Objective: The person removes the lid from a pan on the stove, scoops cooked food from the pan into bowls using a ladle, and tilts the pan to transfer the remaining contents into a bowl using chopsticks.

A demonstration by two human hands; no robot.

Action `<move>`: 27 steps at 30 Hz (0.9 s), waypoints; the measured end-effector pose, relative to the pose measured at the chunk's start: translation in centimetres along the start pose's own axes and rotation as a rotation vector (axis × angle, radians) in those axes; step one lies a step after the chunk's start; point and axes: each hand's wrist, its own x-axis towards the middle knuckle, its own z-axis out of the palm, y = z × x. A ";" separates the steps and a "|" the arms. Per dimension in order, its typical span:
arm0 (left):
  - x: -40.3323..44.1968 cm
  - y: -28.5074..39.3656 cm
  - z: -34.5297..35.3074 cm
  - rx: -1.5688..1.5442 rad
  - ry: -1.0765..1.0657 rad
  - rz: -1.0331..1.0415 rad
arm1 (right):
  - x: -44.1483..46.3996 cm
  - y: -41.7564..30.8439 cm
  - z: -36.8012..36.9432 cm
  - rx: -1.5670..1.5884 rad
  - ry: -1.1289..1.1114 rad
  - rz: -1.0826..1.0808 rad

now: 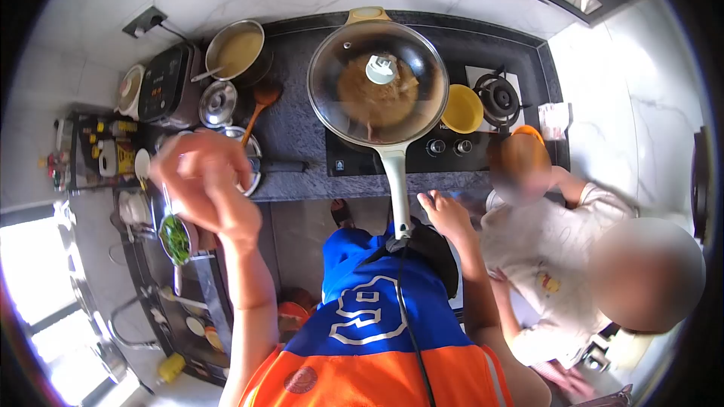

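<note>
A large frying pan [395, 169] sits on the stove with its pale handle toward me. Its glass lid [354, 60] is on, and brownish food shows through the glass. My right hand [446, 217] is open beside the handle, near the counter's front edge, with nothing in it. Raised at the left is my left hand [207, 188], its fingers bent and smeared by motion; whether it holds something I cannot make out. Behind it lie a wooden spatula [260, 105] and a round metal vessel [253, 154] with a dark handle, partly hidden.
A yellow bowl [461, 109] stands by the right burner [499, 96]. At back left are a pot [237, 49] of pale liquid, a metal lid [218, 103] and a dark cooker [170, 83]. Greens [175, 240] lie in a pan at left. Two people are close on my right.
</note>
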 end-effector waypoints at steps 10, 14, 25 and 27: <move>-17.4 -9.2 -6.3 0.147 -0.626 -0.692 | -2.5 -6.9 1.0 0.367 0.007 0.394; -19.6 -9.1 -6.4 0.169 -0.892 -0.724 | -3.4 -6.8 2.5 0.312 0.124 0.433; -19.2 -8.6 -4.7 0.205 -1.082 -0.581 | -6.1 -6.2 2.0 0.337 0.187 0.486; -19.5 -7.8 -4.2 0.236 -1.088 -0.619 | -6.0 -4.6 2.4 0.324 0.248 0.470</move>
